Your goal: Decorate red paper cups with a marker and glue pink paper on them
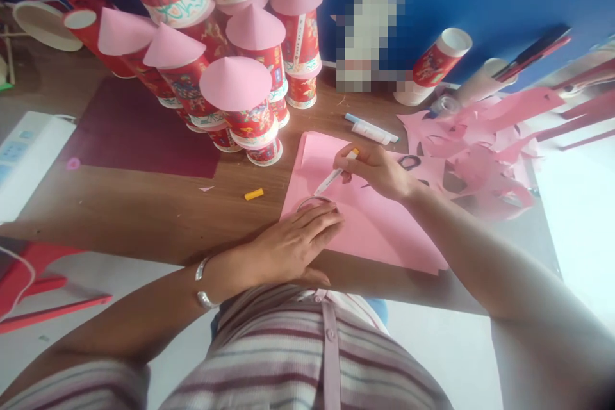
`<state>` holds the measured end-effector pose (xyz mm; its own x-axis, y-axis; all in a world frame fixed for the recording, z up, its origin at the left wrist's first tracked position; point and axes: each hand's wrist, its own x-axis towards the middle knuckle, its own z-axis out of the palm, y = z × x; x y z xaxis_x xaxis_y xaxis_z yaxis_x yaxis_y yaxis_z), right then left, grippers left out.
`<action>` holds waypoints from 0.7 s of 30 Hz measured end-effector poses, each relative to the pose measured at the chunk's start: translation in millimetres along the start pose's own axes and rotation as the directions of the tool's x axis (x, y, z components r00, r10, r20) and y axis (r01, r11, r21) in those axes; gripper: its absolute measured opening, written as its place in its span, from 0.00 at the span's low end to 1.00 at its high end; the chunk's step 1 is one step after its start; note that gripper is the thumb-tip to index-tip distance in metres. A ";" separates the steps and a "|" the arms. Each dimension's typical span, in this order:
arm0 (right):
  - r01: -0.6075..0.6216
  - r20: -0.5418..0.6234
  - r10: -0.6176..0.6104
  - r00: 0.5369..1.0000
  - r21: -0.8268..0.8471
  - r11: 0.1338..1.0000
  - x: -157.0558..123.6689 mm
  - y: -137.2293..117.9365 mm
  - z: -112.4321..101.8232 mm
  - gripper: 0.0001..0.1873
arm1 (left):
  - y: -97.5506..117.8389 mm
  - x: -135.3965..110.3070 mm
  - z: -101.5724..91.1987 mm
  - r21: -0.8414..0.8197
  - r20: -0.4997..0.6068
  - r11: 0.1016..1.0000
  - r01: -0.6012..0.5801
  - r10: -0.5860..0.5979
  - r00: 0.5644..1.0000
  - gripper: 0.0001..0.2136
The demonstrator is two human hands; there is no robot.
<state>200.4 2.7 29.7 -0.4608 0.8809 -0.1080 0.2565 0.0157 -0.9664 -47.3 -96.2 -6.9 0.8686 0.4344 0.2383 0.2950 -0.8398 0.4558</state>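
Note:
My left hand [300,237] lies flat with fingers stretched out on a stack of pink paper [375,230]. Under its fingertips shows the curved edge of a round thing [312,200], mostly covered by the hand. In my right hand [372,170] is a white marker [329,182] with a yellow end, its tip down at the paper beside that edge. A loose yellow cap [254,194] rests on the table to the left of the paper. Dark-handled scissors [408,162] lie partly hidden behind my right hand.
Red paper-cup towers with pink cone tops [235,83] stand at the back left. Pink paper scraps [480,147] pile up at the right. Behind the paper lie pens [372,129]. A red cup [442,57] stands farther back; a white power strip [33,154] sits at left.

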 end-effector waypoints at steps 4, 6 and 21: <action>0.015 -0.099 -0.014 0.995 0.017 1.000 -23.5 4.8 -0.6 0.30 | -2.4 0.4 -0.8 -0.011 0.005 1.000 -0.016 0.016 1.000 0.52; 0.015 -0.146 -0.013 0.989 0.014 1.000 -35.6 5.7 0.3 0.30 | -3.0 1.1 -1.4 -0.009 0.009 1.000 -0.019 0.019 1.000 0.51; 0.276 -0.252 -0.402 0.880 -0.419 0.865 -101.9 21.5 25.3 0.11 | -3.0 1.6 -7.7 0.007 0.077 1.000 0.023 -0.024 0.997 0.50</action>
<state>231.4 -98.7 14.1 -0.2951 0.8881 0.3523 0.4506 0.4545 -0.7683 -49.9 -90.5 -1.2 0.8896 0.4276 0.1607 0.3177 -0.8318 0.4551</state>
